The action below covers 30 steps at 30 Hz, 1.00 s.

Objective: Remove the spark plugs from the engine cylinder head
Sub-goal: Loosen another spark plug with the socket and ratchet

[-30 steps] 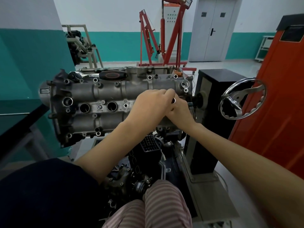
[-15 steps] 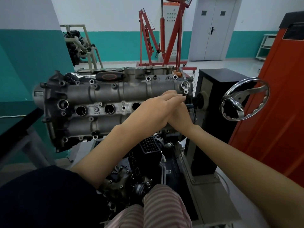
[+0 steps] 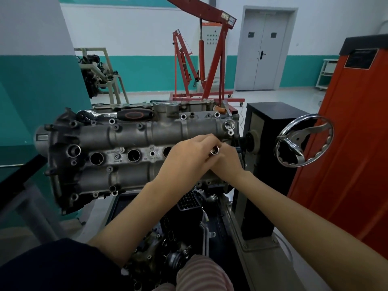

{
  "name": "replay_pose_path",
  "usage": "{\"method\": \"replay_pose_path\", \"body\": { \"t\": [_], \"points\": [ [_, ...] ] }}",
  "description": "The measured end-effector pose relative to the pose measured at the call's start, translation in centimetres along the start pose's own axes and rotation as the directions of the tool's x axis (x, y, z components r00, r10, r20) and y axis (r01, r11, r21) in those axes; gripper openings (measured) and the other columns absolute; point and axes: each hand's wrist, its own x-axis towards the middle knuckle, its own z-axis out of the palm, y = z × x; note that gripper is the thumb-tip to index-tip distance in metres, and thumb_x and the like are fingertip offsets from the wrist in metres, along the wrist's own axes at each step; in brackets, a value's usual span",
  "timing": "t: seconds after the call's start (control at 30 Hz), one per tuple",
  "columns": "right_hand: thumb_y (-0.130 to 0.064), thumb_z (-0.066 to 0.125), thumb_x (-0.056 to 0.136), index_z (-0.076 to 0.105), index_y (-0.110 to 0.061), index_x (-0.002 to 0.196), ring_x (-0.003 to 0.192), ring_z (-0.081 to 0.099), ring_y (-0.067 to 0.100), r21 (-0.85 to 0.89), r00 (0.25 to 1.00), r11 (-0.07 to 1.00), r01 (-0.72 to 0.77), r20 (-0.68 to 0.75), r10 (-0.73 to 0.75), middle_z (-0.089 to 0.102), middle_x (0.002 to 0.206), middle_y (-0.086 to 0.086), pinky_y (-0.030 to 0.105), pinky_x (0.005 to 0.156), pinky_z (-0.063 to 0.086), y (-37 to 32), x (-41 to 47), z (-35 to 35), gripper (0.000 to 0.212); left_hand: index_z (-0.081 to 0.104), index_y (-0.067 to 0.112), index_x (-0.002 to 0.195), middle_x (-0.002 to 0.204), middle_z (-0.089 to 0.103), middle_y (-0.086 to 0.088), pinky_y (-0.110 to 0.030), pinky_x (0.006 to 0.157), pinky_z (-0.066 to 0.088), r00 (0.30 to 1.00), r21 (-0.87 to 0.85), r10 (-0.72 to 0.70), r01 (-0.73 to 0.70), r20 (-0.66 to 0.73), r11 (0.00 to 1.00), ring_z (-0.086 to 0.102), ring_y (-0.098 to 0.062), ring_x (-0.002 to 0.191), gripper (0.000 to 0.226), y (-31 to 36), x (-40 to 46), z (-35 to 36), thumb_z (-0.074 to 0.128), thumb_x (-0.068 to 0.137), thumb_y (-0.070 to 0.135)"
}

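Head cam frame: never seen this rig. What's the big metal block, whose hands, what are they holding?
There is no robot here. The camera sits on a person's head, looking forward and down at their own bare arms. The grey block is an engine cylinder head clamped on a work stand, which has a chrome handwheel on the right. The round holes along its middle look like the spark plug wells. Both hands meet at the right end of that row: the left hand and right hand together hold a small shiny metal socket tool; what lies under it is hidden. A ratchet with a black handle lies along the top edge of the head. A red engine crane stands behind.
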Motion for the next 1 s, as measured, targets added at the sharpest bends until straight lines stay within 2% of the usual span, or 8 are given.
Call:
{"method": "replay_pose_path", "body": {
  "t": [0.13,0.33,0.47,0.57,0.7,0.8,0.9,1.0],
  "points": [
    [-0.012,0.045,0.093,0.055,0.003,0.1,0.071,0.06,0.031,0.049,0.997,0.997,0.064,-0.048,-0.062,0.063,0.076,0.017,0.033,0.057,0.038,-0.5,-0.4,0.2,0.02,0.05,0.011,0.131,0.126,0.057,-0.002,-0.018,0.086,0.035,0.993,-0.024,0.085,-0.083,0.078,0.996,0.053,-0.016,0.113,0.038,0.2,-0.2,0.4,0.053,0.094,0.017],
    [-0.011,0.044,0.093,0.05,-0.001,0.112,0.077,0.061,0.032,0.075,1.0,0.997,0.016,-0.018,-0.015,0.065,0.082,0.016,0.04,0.067,0.047,-0.8,-0.2,0.0,0.023,0.02,0.016,0.147,0.141,0.043,-0.002,-0.032,0.091,0.042,0.987,-0.041,0.06,-0.054,0.149,0.998,0.046,-0.015,0.121,0.053,0.8,-0.3,0.5,0.039,0.098,0.01],
    [-0.013,0.049,0.09,0.047,-0.006,0.113,0.073,0.061,0.031,0.185,0.998,0.983,0.02,-0.061,-0.009,0.065,0.08,0.012,0.038,0.062,0.045,-0.8,-0.5,-0.1,0.025,0.04,0.015,0.139,0.131,0.051,0.0,-0.029,0.087,0.042,0.987,0.009,0.054,-0.056,0.151,0.998,0.054,-0.016,0.112,0.041,0.4,0.1,0.5,0.043,0.098,0.01],
    [-0.014,0.055,0.086,0.051,-0.004,0.107,0.077,0.062,0.03,0.242,0.997,0.97,-0.026,-0.07,0.044,0.065,0.082,0.011,0.039,0.066,0.048,-0.8,-0.7,0.0,0.023,0.062,0.012,0.111,0.099,0.065,-0.001,-0.024,0.07,0.041,1.0,-0.02,0.001,-0.001,-0.004,1.0,0.062,-0.019,0.087,0.022,0.4,0.5,0.3,0.056,0.094,0.025],
    [-0.013,0.06,0.083,0.052,-0.001,0.102,0.077,0.061,0.03,0.299,0.994,0.954,-0.009,-0.102,0.041,0.062,0.087,0.012,0.041,0.064,0.049,-0.9,-0.9,0.1,0.024,0.061,0.009,0.081,0.074,0.062,-0.001,-0.033,0.056,0.046,0.993,-0.035,0.015,-0.019,-0.117,0.999,0.059,-0.02,0.065,0.02,0.2,0.6,0.6,0.069,0.083,0.027],
    [-0.022,0.056,0.081,0.046,-0.003,0.089,0.063,0.054,0.021,0.342,0.995,0.939,-0.016,-0.085,0.048,0.056,0.072,0.006,0.03,0.055,0.043,-0.5,-0.9,0.1,0.023,0.063,0.009,0.098,0.091,0.064,-0.001,-0.034,0.058,0.052,0.994,-0.054,0.1,-0.103,-0.053,0.993,0.063,-0.019,0.073,0.018,-0.2,0.0,0.8,0.068,0.085,0.02],
    [-0.023,0.052,0.078,0.034,-0.013,0.082,0.056,0.045,0.015,0.321,0.993,0.947,-0.007,-0.109,0.044,0.042,0.061,-0.009,0.022,0.048,0.029,-0.1,-0.8,0.8,0.021,0.052,0.011,0.129,0.12,0.061,-0.001,-0.031,0.076,0.053,0.991,-0.111,0.127,-0.121,0.045,0.986,0.062,-0.016,0.095,0.04,-1.1,-0.7,1.1,0.06,0.09,0.012],
    [-0.015,0.055,0.081,0.037,-0.017,0.083,0.06,0.053,0.02,0.292,0.986,0.956,-0.01,-0.155,0.058,0.052,0.066,-0.005,0.027,0.049,0.034,0.3,-0.8,1.7,0.019,0.057,0.013,0.124,0.112,0.066,-0.001,-0.029,0.074,0.052,0.996,-0.155,0.082,-0.084,-0.024,0.984,0.064,-0.017,0.093,0.037,-1.4,-0.8,1.1,0.061,0.088,0.005]
  ]
}}
